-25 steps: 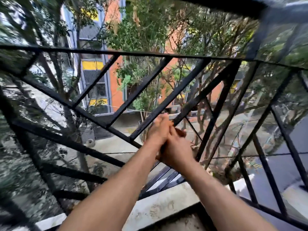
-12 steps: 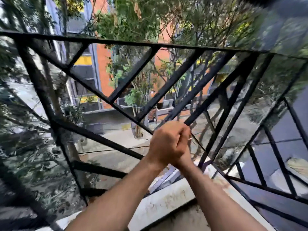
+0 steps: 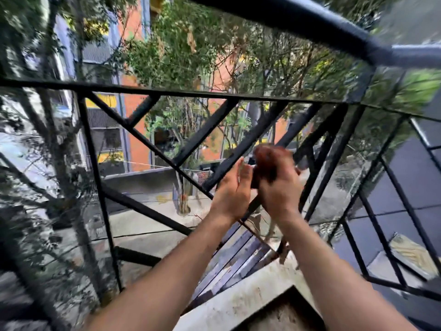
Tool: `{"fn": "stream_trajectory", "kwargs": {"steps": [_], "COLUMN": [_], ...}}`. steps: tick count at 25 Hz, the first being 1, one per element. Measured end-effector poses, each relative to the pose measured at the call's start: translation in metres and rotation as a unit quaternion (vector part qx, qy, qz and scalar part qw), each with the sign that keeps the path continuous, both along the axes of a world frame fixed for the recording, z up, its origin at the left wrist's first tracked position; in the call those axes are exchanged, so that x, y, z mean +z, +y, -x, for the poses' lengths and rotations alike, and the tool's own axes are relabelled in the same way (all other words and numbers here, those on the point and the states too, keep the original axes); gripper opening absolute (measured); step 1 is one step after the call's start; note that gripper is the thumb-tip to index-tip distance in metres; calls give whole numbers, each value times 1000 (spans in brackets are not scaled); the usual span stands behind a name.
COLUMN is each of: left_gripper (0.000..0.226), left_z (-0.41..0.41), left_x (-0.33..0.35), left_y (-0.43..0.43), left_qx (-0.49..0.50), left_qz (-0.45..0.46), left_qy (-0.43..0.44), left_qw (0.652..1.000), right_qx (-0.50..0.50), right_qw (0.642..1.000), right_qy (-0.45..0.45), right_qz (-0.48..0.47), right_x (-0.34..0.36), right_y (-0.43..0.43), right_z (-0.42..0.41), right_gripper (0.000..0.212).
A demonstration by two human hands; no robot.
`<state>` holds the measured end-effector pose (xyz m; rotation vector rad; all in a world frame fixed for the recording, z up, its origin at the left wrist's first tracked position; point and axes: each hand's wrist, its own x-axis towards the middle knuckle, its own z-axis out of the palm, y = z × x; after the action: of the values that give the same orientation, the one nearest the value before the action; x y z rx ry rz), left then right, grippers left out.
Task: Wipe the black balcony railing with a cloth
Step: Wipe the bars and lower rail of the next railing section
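Fingers [image 3: 286, 175] of the right hand [image 3: 279, 195] are curled round a dark reddish-brown cloth [image 3: 269, 155], gripping it in a bunch; motion blur hides the exact outline of the cloth and the fingertips; fingers [image 3: 241, 168] of the left hand [image 3: 232, 191] are straight and point upward, palm facing the right hand, holding nothing; the left palm lies just beside the cloth, and contact with it cannot be determined. Both hands are raised in front of the black balcony railing [image 3: 167, 91], at mid-height of its infill; the cloth sits against a diagonal bar [image 3: 241, 144] that rises to the right toward the horizontal rail; whether the cloth wraps the bar or only presses on it cannot be determined. The railing consists of a horizontal rail, an upright post at left, crossing diagonal bars and a thick rounded handrail [image 3: 310, 22] above; the handrail curves toward the upper right corner of the view. Both forearms are bare and extend up from the lower edge. A stained concrete ledge [image 3: 238, 299] runs below the hands at the foot of the railing. Beyond the bars are trees [image 3: 191, 44], an orange building [image 3: 136, 144] with grey window frames, and a paved street [image 3: 148, 216] below.
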<state>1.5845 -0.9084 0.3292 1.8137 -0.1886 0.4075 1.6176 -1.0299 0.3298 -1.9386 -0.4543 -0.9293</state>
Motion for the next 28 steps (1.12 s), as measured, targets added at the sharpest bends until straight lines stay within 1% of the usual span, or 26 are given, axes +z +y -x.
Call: {"fn": "stream_trajectory", "kwargs": {"steps": [1, 2, 3, 4, 5, 6, 7, 8, 9, 10, 11, 12, 13, 14, 15, 16, 17, 18, 19, 21, 22, 23, 24, 25, 27, 28], "left_gripper": [47, 44, 45, 49, 55, 60, 64, 67, 69, 67, 65, 66, 77, 91, 86, 64, 45, 40, 41, 55, 64, 71, 76, 77, 65, 56], "left_z": [-2, -4, -10, -16, -25, -29, -33, -36, -32, -30, -23, -16, -9, -15, -19, -21, -16, -18, -17, -12, -10, -11, -8, -6, 5, 11], "left_x": [3, 7, 11, 15, 18, 22, 22, 22, 22, 17, 15, 22, 28, 27, 25, 25, 27, 26, 27, 26, 28, 29, 29, 26, 20, 12], "left_y": [-1, -3, -4, -4, -2, -1, -1, 1, 0, 0, -3, -7, -9, -7, -2, 0, 3, 7, 6, 5, 5, 5, 6, 5, 1, 1], "left_qx": [-2, -15, -30, -45, -62, -81, -86, -84, -90, -100, -96, -79, -82, -101, -111, -119, -134, -138, -140, -143, -143, -140, -137, -134, -73, -24], "left_qz": [6, 7, -3, -21, -21, -7, 20, 36, 48, 68, 81, 110, 123, 101, 53, 21, 19, 33, 55, 37, 30, 34, 31, 18, -68, -92], "left_qy": [1, 1, 0, 12, 36, 73, 102, 113, 107, 84, 43, 24, 24, 28, 36, 36, 46, 54, 53, 53, 62, 74, 68, 46, -34, -84], "left_qw": [1000, 1000, 1000, 999, 997, 994, 991, 989, 989, 989, 991, 991, 989, 989, 992, 992, 990, 988, 987, 988, 987, 987, 988, 990, 994, 992], "right_qx": [-12, -28, -58, -100, -148, -204, -254, -282, -280, -257, -207, -139, -67, -2, 26, 31, 30, 0, -38, -137, -181, -211, -213, -187, -93, -50], "right_qw": [967, 901, 848, 831, 839, 856, 868, 878, 894, 913, 928, 931, 914, 893, 875, 862, 852, 842, 846, 891, 907, 910, 911, 912, 914, 921], "right_qy": [-17, -7, 17, 46, 83, 108, 103, 98, 100, 101, 104, 113, 128, 128, 129, 131, 138, 146, 164, 158, 141, 120, 90, 69, 69, 88], "right_qz": [252, 434, 527, 545, 516, 463, 415, 375, 335, 300, 291, 319, 380, 431, 466, 489, 503, 520, 506, 404, 352, 335, 341, 358, 388, 375], "right_x": [11, 23, 48, 74, 103, 130, 148, 152, 146, 127, 98, 62, 26, -3, -17, -11, 7, 32, 60, 118, 130, 126, 107, 80, 17, -9], "right_y": [-5, -11, -19, -27, -39, -52, -64, -71, -69, -60, -46, -26, -7, 11, 21, 22, 15, 1, -18, -54, -64, -67, -60, -47, -13, 5], "right_z": [-3, -11, -16, -24, -34, -44, -51, -57, -57, -56, -48, -36, -13, 11, 29, 37, 31, 18, 4, -24, -34, -38, -38, -30, 0, 19], "right_gripper": [43, 45, 45, 42, 37, 33, 30, 30, 32, 36, 38, 35, 30, 24, 21, 20, 25, 34, 42, 42, 40, 39, 43, 48, 54, 53]}}
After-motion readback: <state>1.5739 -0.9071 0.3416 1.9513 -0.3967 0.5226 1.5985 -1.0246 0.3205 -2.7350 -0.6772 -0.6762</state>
